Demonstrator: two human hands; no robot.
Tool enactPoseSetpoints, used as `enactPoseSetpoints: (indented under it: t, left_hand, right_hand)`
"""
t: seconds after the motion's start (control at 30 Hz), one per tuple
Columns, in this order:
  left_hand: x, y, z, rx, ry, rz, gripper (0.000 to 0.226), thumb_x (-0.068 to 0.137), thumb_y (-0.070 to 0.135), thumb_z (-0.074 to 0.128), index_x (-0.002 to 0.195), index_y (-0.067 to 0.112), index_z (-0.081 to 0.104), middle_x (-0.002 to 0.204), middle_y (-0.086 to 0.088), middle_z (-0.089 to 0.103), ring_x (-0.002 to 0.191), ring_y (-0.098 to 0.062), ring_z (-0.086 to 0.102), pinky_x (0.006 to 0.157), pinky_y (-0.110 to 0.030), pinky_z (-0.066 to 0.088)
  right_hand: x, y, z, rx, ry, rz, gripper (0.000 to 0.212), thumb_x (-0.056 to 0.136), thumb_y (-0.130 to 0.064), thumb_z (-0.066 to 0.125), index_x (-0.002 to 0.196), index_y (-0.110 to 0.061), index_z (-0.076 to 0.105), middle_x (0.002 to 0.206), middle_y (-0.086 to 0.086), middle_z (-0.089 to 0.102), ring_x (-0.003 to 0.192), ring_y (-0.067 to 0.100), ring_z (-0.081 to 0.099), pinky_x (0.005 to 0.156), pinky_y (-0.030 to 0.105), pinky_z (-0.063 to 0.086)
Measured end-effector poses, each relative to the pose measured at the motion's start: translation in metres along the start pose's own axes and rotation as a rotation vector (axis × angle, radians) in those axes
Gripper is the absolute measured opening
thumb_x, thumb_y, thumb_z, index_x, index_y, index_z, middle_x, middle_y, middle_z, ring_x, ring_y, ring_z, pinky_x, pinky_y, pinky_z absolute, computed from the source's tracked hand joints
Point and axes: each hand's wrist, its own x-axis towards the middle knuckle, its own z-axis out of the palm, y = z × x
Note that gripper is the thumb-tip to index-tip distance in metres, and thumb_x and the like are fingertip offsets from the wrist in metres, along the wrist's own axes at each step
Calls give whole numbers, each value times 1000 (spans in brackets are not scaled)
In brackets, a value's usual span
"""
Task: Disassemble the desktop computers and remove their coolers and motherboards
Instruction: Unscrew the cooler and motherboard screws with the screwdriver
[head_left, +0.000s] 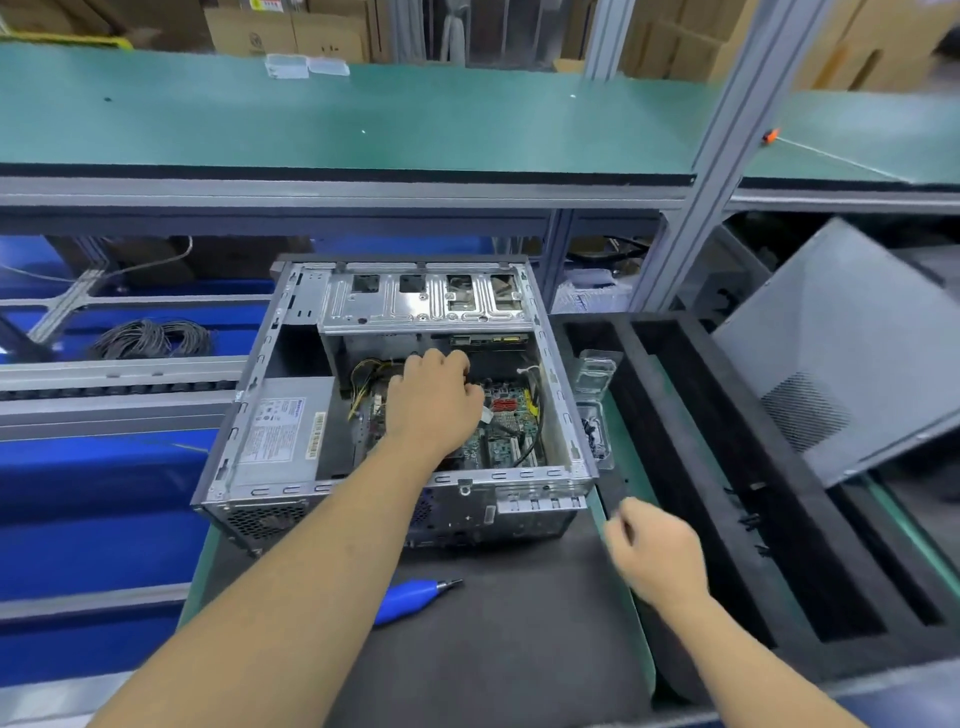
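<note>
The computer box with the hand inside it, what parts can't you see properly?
Head view only:
- The cooler, if it is there: hidden under the left hand inside the computer case.
- Part of the motherboard: covered by that hand.
- Power supply label: print too small.
- Right hand fingers: blurred.
- Blue screwdriver: its handle end is behind the left forearm.

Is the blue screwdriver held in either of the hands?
No: the blue screwdriver lies on the dark mat, while the left hand reaches inside the computer case and the right hand hovers apart.
</note>
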Motion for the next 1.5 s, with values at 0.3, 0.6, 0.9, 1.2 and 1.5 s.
enactPoseSetpoints:
  t: [0.3,0.6,0.9,1.2,1.5]
  left_hand:
    - [4,0,28,198,-481,23,51,97,44,47,144,25,43,144,-9,41,136,-34,32,107,-52,36]
    - [4,0,27,101,-440,-68,52,94,41,50,142,24,41,146,-4,42,137,-29,31,104,-51,37]
    - [9,-10,19,-22,-384,-258,45,87,17,49,131,19,54,130,-10,58,121,-32,48,99,-49,45]
    - [8,-50,10,70,-546,99,87,82,58,71,152,21,35,150,-5,44,138,-30,38,110,-49,38]
    - [7,-54,20,97,-497,110,100,70,56,83,150,19,36,149,-4,43,138,-27,39,109,-48,41]
  right_hand:
    - [75,66,51,332,-319,605,31,97,-16,59,124,-2,66,125,16,66,113,32,61,87,31,47]
    - [96,80,81,703,-372,867,14,91,-19,68,93,-5,72,82,14,67,63,24,62,56,29,54]
    - [124,50,-25,528,19,597,19,84,-33,58,87,-17,68,66,3,55,61,27,50,51,36,48]
    - [173,-141,-216,1239,149,-83,26,95,-42,51,91,-19,62,53,-1,55,49,18,51,50,27,47]
    - [188,-219,-153,953,215,-246,28,96,-15,59,121,-18,50,72,0,62,58,21,61,57,42,59]
